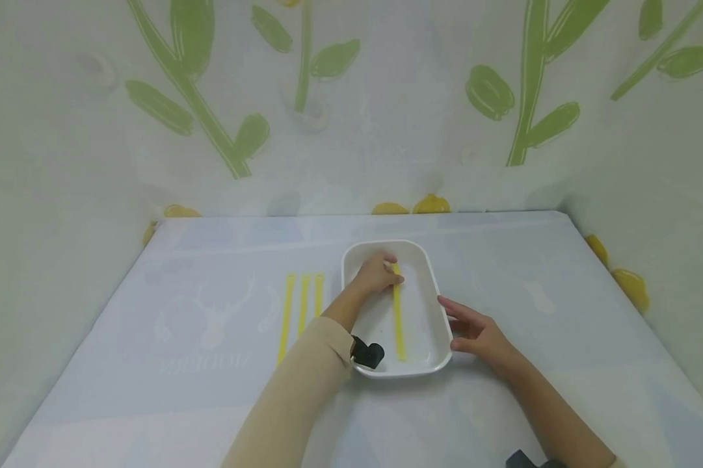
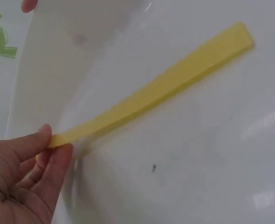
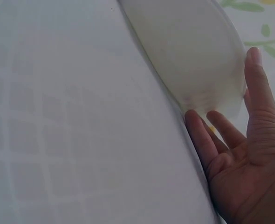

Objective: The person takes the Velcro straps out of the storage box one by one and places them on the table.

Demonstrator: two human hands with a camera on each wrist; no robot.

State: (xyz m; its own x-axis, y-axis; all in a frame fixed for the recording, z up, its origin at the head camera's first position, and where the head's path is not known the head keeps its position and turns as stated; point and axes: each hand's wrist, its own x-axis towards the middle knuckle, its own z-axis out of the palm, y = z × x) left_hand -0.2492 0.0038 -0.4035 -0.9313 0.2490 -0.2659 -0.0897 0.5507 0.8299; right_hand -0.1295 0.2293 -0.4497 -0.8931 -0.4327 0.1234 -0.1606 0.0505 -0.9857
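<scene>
My left hand (image 1: 377, 274) reaches into a white rectangular tray (image 1: 426, 286) and pinches a flat yellow strip (image 1: 399, 325) near its far end. The left wrist view shows the thumb and fingers of the left hand (image 2: 28, 172) on the narrow end of the yellow strip (image 2: 161, 86), whose wider end extends over the white tray floor (image 2: 198, 154). At the tray's right side, my right hand (image 1: 482, 335) touches the outer wall with its fingertips. In the right wrist view the right hand (image 3: 242, 154) has its fingers loosely extended against the tray wall (image 3: 189, 51).
Three more yellow strips (image 1: 303, 299) lie side by side on the table left of the tray, their near ends partly behind my left sleeve (image 1: 304, 377). A pale printed cloth (image 1: 211, 383) covers the table. Walls with a leaf pattern (image 1: 386, 130) rise behind and at both sides.
</scene>
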